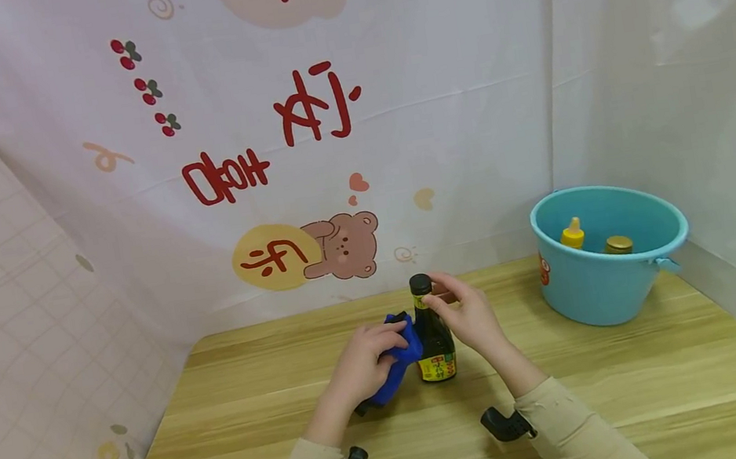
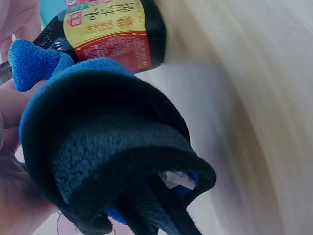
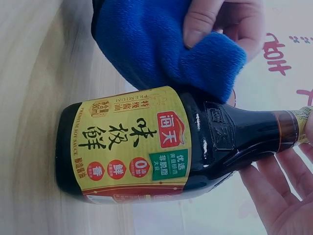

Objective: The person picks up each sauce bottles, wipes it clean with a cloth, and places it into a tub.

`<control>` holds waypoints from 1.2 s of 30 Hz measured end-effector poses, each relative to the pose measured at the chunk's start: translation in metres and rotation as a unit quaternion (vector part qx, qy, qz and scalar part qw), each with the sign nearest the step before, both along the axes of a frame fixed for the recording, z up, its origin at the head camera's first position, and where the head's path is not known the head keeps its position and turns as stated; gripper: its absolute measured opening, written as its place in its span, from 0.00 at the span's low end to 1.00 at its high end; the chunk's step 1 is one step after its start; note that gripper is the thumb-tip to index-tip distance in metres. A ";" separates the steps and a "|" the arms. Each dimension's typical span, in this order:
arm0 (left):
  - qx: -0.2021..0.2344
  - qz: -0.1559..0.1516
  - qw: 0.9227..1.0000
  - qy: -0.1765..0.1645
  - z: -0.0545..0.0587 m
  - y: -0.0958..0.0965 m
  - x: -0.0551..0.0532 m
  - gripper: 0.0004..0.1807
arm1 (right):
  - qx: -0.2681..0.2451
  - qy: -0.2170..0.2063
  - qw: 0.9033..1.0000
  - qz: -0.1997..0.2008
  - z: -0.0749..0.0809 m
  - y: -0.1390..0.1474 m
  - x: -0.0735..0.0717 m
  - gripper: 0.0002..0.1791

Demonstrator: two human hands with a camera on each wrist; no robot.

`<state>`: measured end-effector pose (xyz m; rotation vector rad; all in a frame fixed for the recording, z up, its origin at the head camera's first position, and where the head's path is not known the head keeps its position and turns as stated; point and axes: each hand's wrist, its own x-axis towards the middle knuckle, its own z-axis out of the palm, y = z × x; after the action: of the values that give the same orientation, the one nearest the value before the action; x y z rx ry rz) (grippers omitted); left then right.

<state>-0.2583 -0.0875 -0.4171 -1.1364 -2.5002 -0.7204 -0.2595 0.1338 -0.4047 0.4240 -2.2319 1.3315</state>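
Note:
A dark soy sauce bottle (image 1: 438, 367) with a yellow label and black cap stands upright over the wooden table. My right hand (image 1: 472, 318) holds it at the neck, thumb on one side and fingers on the other. Bunched in my left hand (image 1: 362, 364) is a blue cloth (image 1: 391, 386) with black edging. In the right wrist view the cloth (image 3: 146, 44) lies against the bottle's shoulder (image 3: 210, 132), pinched under the left thumb. The cloth's dark folded edge (image 2: 117, 142) fills much of the left wrist view and covers part of the bottle.
To the right on the wooden table (image 1: 237, 407) stands a light blue bucket (image 1: 591, 291). Inside it show a yellow bottle (image 1: 572, 235) and a jar with a gold lid (image 1: 618, 245). A white printed curtain (image 1: 453, 129) hangs behind the table.

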 end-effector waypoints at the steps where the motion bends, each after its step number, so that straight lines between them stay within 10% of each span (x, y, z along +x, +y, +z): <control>1: 0.000 0.001 1.000 -0.002 -0.001 -0.001 0.000 0.14 | 0.000 -0.001 1.000 0.000 0.000 0.000 0.000 0.21; 21: -0.101 0.013 0.995 0.017 -0.033 0.000 0.001 0.17 | 0.001 0.006 1.000 0.000 -0.001 0.000 0.000 0.21; 36: -0.156 0.029 0.987 0.039 -0.035 0.010 -0.003 0.17 | -0.003 0.004 1.000 0.001 -0.001 0.000 0.000 0.21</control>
<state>-0.2611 -0.0771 -0.4522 -1.1600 -2.6291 -0.2670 -0.2592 0.1339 -0.4059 0.4295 -2.2215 1.3359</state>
